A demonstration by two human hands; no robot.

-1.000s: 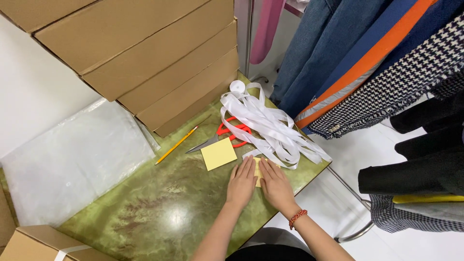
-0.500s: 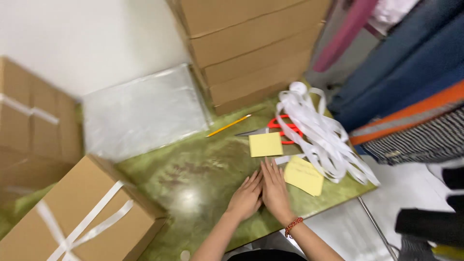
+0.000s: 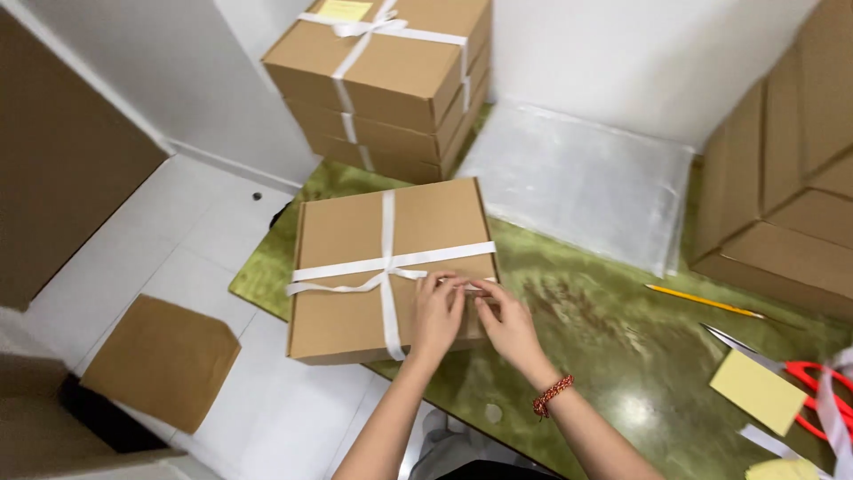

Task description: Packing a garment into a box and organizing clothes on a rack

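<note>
Box (image 3: pixel 355 284): tied with white ribbon (image 3: pixel 388 267), at bench (image 3: pixel 604 356) edge | left hand (image 3: pixel 435 316), right hand (image 3: pixel 506 324): fingertips pressed on lid corner, nothing visibly held | step: likely fixing something onto lid | next: firm, even pressure.

I stand at a green marbled table (image 3: pixel 613 338) set against a white wall (image 3: pixel 622 53), with white floor tiles (image 3: pixel 178 231) to my left.

Scissors (image 3: pixel 822 387) cut off, perhaps half hidden.
</note>
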